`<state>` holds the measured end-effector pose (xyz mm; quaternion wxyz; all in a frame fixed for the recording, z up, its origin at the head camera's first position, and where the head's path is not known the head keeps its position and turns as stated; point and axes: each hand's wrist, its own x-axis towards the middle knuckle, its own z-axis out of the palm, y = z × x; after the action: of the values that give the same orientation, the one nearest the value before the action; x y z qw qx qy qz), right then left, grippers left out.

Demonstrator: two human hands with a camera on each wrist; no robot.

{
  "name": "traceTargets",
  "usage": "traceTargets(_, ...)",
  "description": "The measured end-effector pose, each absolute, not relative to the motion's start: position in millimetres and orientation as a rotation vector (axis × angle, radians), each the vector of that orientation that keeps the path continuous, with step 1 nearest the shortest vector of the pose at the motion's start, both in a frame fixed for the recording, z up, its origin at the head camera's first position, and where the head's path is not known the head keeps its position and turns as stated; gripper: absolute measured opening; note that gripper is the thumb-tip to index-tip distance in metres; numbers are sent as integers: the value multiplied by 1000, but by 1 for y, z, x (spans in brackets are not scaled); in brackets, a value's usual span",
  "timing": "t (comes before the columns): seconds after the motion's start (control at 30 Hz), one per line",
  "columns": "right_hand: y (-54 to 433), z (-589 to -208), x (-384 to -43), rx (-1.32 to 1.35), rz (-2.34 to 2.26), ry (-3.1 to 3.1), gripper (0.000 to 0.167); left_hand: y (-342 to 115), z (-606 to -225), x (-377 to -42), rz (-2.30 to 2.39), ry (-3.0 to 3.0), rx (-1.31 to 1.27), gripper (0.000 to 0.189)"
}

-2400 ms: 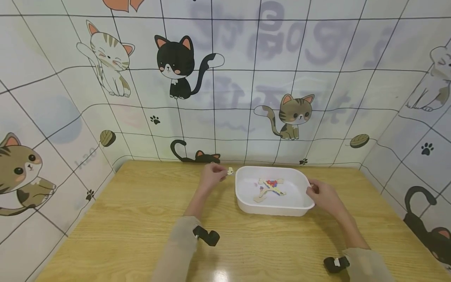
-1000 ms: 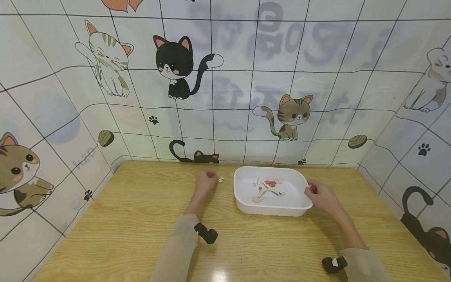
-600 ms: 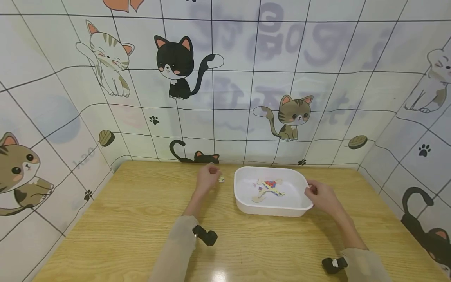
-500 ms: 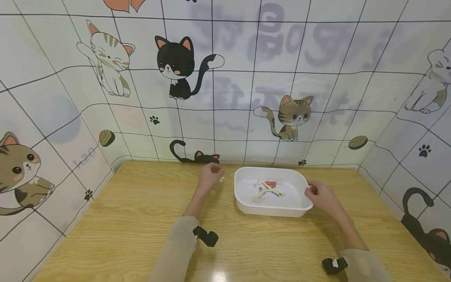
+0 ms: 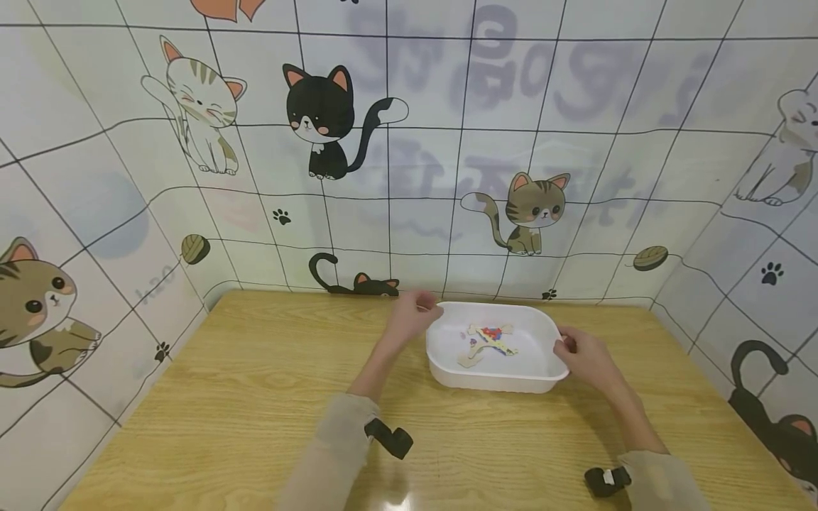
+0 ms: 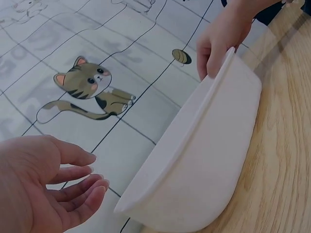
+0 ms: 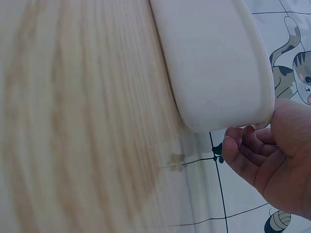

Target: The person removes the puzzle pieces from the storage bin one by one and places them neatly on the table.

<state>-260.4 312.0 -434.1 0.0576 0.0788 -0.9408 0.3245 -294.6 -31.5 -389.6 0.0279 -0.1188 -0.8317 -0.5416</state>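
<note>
My left hand (image 5: 409,316) hovers at the left rim of a white plastic tray (image 5: 535,358). The left wrist view shows that hand (image 6: 53,187) with loosely bent fingers and a gap between thumb and fingertips, nothing held. On the opposite side, my right hand (image 5: 584,355) pinches the tray's right rim, thumb over the edge and fingers curled below. Flat cut-out pieces (image 5: 492,342), some patterned in red, blue and yellow and some plain beige, lie crossed in a loose pile on the tray floor. The small yellowish piece seen earlier beside the tray is hidden from the head view.
The tray stands on a light wood table (image 5: 268,397) near its back edge. A wall sheet (image 5: 422,213) with cat drawings rises directly behind and along both sides. Black wrist cameras (image 5: 391,438) are strapped over the beige sleeves.
My left hand set the small yellowish piece down left of the tray and released it, then moved right to the tray's left rim. The right hand stayed on the rim.
</note>
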Motion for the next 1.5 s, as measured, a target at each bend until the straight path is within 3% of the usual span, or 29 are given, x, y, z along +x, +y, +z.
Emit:
traceTargets(0.67, 313, -432, -260, 277, 980, -2841, 42, 15, -404, -287, -1580, -2815, -652, 22)
traceTargets(1.5, 312, -431, -260, 265, 988, -2858, 44, 48, -416, -287, -1257, -3160, -286, 34)
